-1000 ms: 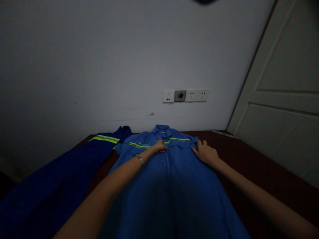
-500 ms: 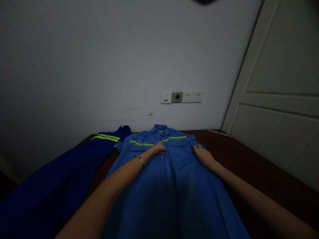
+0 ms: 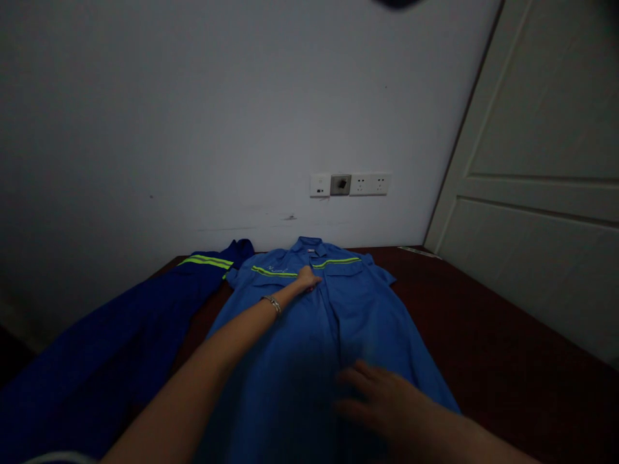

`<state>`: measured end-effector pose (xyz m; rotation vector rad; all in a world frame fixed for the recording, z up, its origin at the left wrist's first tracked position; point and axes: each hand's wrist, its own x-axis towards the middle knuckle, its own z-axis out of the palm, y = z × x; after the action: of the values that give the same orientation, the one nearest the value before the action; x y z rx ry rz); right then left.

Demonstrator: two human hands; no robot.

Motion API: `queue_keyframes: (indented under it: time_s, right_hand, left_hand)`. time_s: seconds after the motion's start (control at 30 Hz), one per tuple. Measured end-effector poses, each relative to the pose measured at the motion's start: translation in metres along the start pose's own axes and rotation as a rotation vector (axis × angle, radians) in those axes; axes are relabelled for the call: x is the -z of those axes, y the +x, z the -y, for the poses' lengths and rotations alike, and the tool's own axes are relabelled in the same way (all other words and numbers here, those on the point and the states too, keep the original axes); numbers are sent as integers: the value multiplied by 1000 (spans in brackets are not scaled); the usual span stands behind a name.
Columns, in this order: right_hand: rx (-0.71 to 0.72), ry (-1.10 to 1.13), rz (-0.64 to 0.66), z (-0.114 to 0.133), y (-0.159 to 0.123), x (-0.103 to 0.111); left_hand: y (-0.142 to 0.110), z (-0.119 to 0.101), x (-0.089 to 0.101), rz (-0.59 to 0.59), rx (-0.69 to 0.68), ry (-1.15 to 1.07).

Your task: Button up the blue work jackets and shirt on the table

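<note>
Left hand (image 3: 307,279) seemingly gripping garment (image 3: 377,309), right hand (image 3: 380,396) blurred

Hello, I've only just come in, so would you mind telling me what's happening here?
A person is handling a lighter blue garment, spread front up with its collar near the wall. The left hand is at the upper chest and seems to hold the cloth. The right hand, blurred, is over the lower front, fingers spread. A darker blue garment lies to the left.
</note>
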<state>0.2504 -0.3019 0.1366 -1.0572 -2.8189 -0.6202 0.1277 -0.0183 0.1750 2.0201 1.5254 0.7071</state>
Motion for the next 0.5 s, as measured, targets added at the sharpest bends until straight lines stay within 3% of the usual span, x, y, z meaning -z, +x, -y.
queue_keyframes:
  time_s: [0.07, 0.2, 0.3, 0.5]
  right_hand:
    - [65, -63, -57, 16, -8, -14]
    - [50, -133, -78, 16, -15, -21]
    - [30, -150, -110, 12, -19, -4]
    - [-199, 29, -377, 15, -37, 36]
  left_hand:
    - [7, -1, -3, -33, 16, 10]
    - [16, -1, -6, -82, 36, 25]
    - [19, 0, -7, -88, 30, 40]
    - [27, -5, 12, -147, -78, 93]
